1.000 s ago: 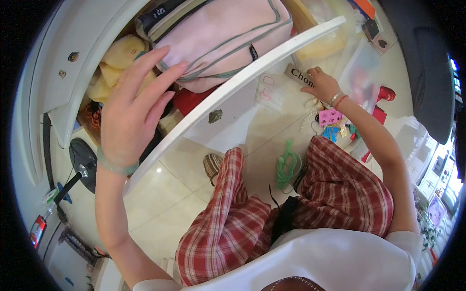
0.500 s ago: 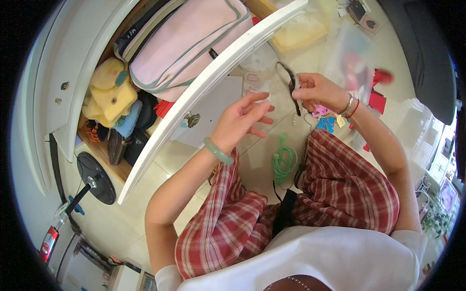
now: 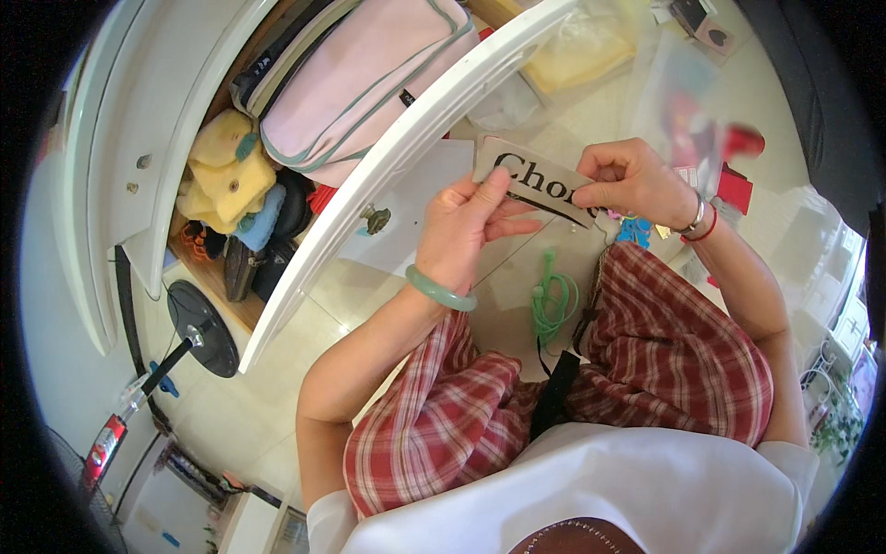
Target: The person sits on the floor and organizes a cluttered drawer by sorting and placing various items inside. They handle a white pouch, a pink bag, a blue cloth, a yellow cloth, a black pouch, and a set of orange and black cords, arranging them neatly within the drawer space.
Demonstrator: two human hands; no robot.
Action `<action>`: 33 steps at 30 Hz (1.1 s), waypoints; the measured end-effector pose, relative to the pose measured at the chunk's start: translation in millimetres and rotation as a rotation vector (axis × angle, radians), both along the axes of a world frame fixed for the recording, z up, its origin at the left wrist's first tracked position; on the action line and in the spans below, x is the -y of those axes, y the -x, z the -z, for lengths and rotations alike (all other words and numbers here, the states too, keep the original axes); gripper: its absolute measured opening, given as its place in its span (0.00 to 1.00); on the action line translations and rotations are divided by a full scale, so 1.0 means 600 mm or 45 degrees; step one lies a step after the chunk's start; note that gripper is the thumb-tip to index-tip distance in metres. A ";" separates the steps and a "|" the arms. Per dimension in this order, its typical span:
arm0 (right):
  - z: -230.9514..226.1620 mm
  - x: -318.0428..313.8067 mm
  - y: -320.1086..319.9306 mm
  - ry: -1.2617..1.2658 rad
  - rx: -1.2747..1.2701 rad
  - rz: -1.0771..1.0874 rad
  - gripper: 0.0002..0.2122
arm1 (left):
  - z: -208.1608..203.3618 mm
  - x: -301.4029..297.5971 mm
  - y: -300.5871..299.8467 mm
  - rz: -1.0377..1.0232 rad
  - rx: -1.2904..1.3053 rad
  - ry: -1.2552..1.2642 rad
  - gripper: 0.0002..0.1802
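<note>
A flat beige band [image 3: 533, 169] with large dark lettering is stretched between my hands, above the floor and in front of the white drawer front. My left hand [image 3: 463, 220] pinches its left end, thumb on top and the other fingers mostly behind it. My right hand [image 3: 635, 180] grips the right end between thumb and bent fingers. The band's back is hidden, and I cannot make out its exact kind. Under my hands, a coiled green cord [image 3: 554, 305] lies on the floor between my knees.
The open drawer [image 3: 397, 157] holds a pink bag [image 3: 369, 83], a yellow plush item [image 3: 231, 175], a blue cloth and dark pouches. Clear plastic bags [image 3: 678, 102], a red box [image 3: 736, 190] and small colourful pieces lie right. A round black stand base [image 3: 205, 328] stands left.
The band, seen edge-on and looped in my right hand before, is now spread flat with its lettering showing. My left hand, empty earlier, has taken its other end.
</note>
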State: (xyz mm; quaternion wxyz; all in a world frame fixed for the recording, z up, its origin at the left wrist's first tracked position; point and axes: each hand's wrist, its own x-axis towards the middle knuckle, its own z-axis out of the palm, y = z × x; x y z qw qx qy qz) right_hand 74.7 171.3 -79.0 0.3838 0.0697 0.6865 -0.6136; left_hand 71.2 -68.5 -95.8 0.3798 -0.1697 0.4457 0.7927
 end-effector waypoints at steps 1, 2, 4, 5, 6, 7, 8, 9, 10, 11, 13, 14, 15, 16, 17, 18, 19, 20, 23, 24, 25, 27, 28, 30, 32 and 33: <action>0.004 -0.009 0.003 -0.006 0.042 -0.004 0.08 | 0.002 0.005 0.001 -0.014 -0.029 -0.002 0.17; 0.005 -0.016 0.004 -0.012 0.084 -0.011 0.08 | 0.005 0.009 0.000 0.041 -0.038 0.028 0.17; 0.004 -0.012 0.001 -0.121 0.055 -0.046 0.08 | 0.009 0.024 -0.002 0.126 -0.063 0.103 0.17; 0.000 -0.007 -0.004 -0.176 0.038 -0.070 0.08 | 0.007 0.025 -0.008 0.133 -0.094 0.099 0.16; -0.018 0.009 -0.002 -0.249 -0.002 -0.053 0.08 | -0.004 0.032 -0.016 0.124 -0.133 0.132 0.16; -0.029 0.015 -0.003 -0.237 -0.189 -0.046 0.07 | -0.015 0.038 -0.021 0.121 -0.174 0.162 0.16; -0.035 0.017 -0.003 -0.218 -0.373 -0.038 0.07 | -0.030 0.049 -0.023 0.124 -0.241 0.111 0.16; -0.044 0.024 0.003 -0.192 -0.557 -0.019 0.07 | -0.056 0.062 -0.021 0.066 -0.344 0.141 0.17; -0.063 0.036 0.015 -0.179 -0.669 -0.069 0.07 | -0.084 0.071 -0.020 0.011 -0.444 0.160 0.17; -0.087 0.046 0.029 -0.164 -0.781 -0.116 0.07 | -0.107 0.083 -0.018 -0.041 -0.543 0.181 0.18; -0.121 0.066 0.055 -0.165 -1.005 -0.204 0.07 | -0.143 0.126 -0.013 -0.006 -0.752 0.371 0.20; -0.132 0.081 0.072 -0.171 -1.117 -0.242 0.08 | -0.163 0.158 -0.004 0.089 -0.878 0.529 0.20; -0.144 0.095 0.089 -0.195 -1.228 -0.283 0.08 | -0.174 0.188 0.006 0.184 -1.002 0.671 0.19; -0.152 0.108 0.108 -0.231 -1.291 -0.326 0.08 | -0.180 0.213 0.017 0.263 -1.081 0.911 0.18; -0.152 0.122 0.125 -0.251 -1.388 -0.363 0.08 | -0.181 0.238 0.032 0.345 -1.151 1.152 0.16; -0.157 0.137 0.144 -0.269 -1.483 -0.405 0.08 | -0.176 0.267 0.046 0.433 -1.283 1.426 0.16; -0.159 0.153 0.159 -0.276 -1.584 -0.438 0.07 | -0.169 0.302 0.063 0.629 -1.698 1.704 0.22; -0.162 0.173 0.169 -0.281 -1.618 -0.494 0.08 | -0.167 0.319 0.068 0.712 -1.826 1.924 0.25; -0.146 0.233 0.193 -0.241 -1.707 -0.750 0.10 | -0.149 0.353 0.087 0.868 -2.041 2.184 0.30; -0.139 0.259 0.195 -0.252 -1.754 -0.735 0.08 | -0.136 0.362 0.095 0.888 -2.097 2.194 0.32; -0.134 0.282 0.197 -0.232 -1.717 -0.831 0.09 | -0.128 0.372 0.099 0.884 -2.077 2.125 0.32; -0.125 0.326 0.203 -0.191 -1.632 -1.019 0.09 | -0.113 0.390 0.103 0.875 -2.036 1.985 0.32; -0.120 0.346 0.204 -0.105 -1.593 -1.036 0.09 | -0.110 0.397 0.108 0.847 -2.022 1.952 0.32; -0.109 0.377 0.208 -0.065 -1.493 -1.082 0.08 | -0.115 0.409 0.118 0.797 -1.994 1.884 0.31; -0.086 0.393 0.216 -0.024 -1.404 -1.164 0.08 | -0.120 0.412 0.121 0.740 -1.992 1.829 0.31; -0.084 0.397 0.219 0.014 -1.250 -1.160 0.08 | -0.120 0.414 0.123 0.713 -1.992 1.803 0.30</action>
